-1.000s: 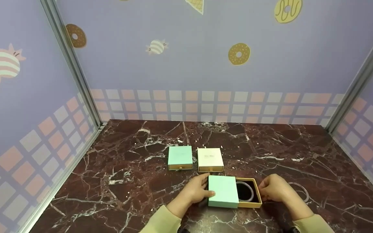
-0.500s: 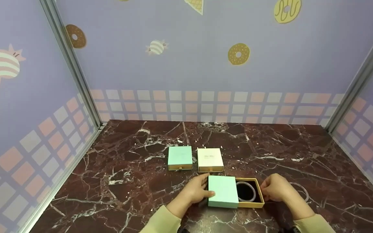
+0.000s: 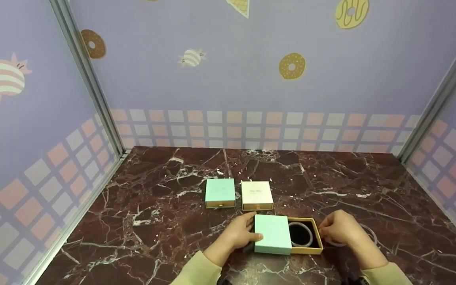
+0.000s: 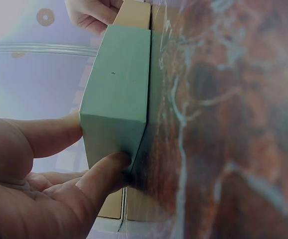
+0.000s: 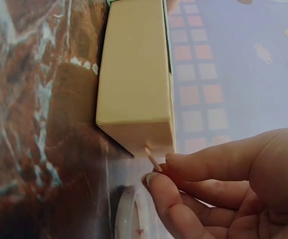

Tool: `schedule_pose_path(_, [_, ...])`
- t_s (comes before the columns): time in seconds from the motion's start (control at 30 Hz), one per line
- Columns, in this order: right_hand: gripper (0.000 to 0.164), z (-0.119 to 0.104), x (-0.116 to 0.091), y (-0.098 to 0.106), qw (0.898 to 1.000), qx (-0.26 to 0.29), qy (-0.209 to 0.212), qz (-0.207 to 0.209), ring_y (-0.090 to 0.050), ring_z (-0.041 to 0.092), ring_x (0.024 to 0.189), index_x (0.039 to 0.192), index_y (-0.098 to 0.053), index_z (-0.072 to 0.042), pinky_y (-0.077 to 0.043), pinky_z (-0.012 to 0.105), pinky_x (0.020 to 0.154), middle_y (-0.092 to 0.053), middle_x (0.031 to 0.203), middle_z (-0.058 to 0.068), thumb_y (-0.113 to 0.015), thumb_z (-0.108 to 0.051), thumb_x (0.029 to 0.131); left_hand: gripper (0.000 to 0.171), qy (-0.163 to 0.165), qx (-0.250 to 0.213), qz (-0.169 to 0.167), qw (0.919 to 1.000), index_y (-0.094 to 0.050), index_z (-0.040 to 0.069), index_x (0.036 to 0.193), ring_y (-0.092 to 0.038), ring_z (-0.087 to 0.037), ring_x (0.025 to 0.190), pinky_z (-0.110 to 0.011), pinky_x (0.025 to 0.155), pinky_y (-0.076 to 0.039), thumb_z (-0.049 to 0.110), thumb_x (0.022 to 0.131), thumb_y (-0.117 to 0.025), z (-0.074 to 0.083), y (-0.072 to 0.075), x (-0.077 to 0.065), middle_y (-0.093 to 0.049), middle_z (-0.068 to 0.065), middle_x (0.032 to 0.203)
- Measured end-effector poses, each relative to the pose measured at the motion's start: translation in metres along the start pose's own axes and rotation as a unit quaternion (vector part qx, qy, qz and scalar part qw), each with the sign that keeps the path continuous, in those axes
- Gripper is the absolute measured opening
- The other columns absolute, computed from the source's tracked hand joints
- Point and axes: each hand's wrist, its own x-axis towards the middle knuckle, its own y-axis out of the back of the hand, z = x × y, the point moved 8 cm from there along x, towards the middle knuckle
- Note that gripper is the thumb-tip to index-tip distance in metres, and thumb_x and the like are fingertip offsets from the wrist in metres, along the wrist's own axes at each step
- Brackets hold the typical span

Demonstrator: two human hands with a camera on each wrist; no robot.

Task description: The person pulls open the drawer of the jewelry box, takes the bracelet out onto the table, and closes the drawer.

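My left hand (image 3: pixel 240 233) grips the end of a mint-green box sleeve (image 3: pixel 272 234), thumb on one face and fingers on another, as the left wrist view (image 4: pixel 115 74) shows. From its right end a gold drawer (image 3: pixel 307 250) stands partly pulled out. Inside lies a pale bangle (image 3: pixel 310 237) on dark lining, its left part hidden by the sleeve. At the drawer's front, the right hand (image 3: pixel 341 229) pinches a small pull tab (image 5: pixel 152 158) between thumb and forefinger. Another pale bangle (image 5: pixel 132 214) lies on the table under that hand, partly covered by it in the head view.
Behind the hands sit a second mint-green drawer box (image 3: pixel 220 192) and a cream one (image 3: pixel 257 193), side by side and closed. The dark red marbled table (image 3: pixel 164 245) ends at patterned lilac panels (image 3: pixel 228 91) at the back and sides.
The drawer has slid a little farther right out of the sleeve. My right hand has shifted slightly, showing more of the bangle beneath it. The left hand keeps its place.
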Motion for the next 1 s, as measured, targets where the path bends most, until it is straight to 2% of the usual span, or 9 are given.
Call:
schedule_pose_path(0.17, [0.005,-0.009,0.000,0.010,0.998,-0.023,0.002,0.052,-0.065,0.013,0.063,0.084,-0.080,-0.005,-0.054,0.032,0.061,-0.074,0.070,0.004,-0.076,-0.007,0.086,0.078,-0.004,0.006,0.005,1.0000,-0.034,-0.005,0.157,-0.040,-0.046,0.148,-0.052,0.118,-0.047,-0.002,0.090,-0.075,0.000,0.000,0.000,-0.034,-0.032,0.162])
schedule_pose_path(0.3, [0.005,-0.018,-0.001,0.009,0.996,-0.026,0.018,0.084,-0.069,0.020,0.074,0.090,-0.081,-0.007,-0.059,0.042,0.069,-0.077,0.084,0.007,-0.077,-0.009,0.088,0.078,-0.003,0.007,0.002,1.0000,-0.034,-0.005,0.157,-0.040,-0.047,0.148,-0.051,0.117,-0.048,-0.001,0.091,-0.075,0.000,0.000,-0.001,-0.034,-0.032,0.161])
schedule_pose_path(0.4, [0.006,-0.024,-0.002,0.004,0.995,-0.016,0.031,0.094,-0.071,0.023,0.079,0.093,-0.081,-0.007,-0.060,0.043,0.071,-0.078,0.088,0.008,-0.077,-0.008,0.088,0.078,0.000,0.004,-0.001,1.0000,-0.034,-0.005,0.158,-0.039,-0.047,0.148,-0.051,0.118,-0.047,-0.001,0.091,-0.074,0.000,0.000,-0.001,-0.034,-0.032,0.162])
schedule_pose_path(0.67, [0.010,-0.034,-0.003,-0.013,0.995,-0.016,0.048,0.083,-0.075,0.027,0.084,0.097,-0.082,-0.006,-0.063,0.042,0.071,-0.080,0.095,0.012,-0.078,-0.005,0.088,0.078,-0.001,0.004,-0.003,1.0000,-0.034,-0.005,0.158,-0.039,-0.046,0.149,-0.052,0.118,-0.046,-0.001,0.091,-0.075,0.001,0.001,-0.001,-0.034,-0.032,0.162])
schedule_pose_path(1.0, [0.014,-0.040,-0.006,-0.023,0.995,-0.063,0.056,0.060,-0.075,0.033,0.095,0.101,-0.081,-0.006,-0.063,0.048,0.078,-0.079,0.101,0.014,-0.079,-0.005,0.087,0.078,0.000,0.005,-0.006,1.0000,-0.034,-0.004,0.158,-0.039,-0.046,0.149,-0.051,0.119,-0.046,0.000,0.091,-0.075,0.000,0.001,-0.001,-0.034,-0.031,0.162])
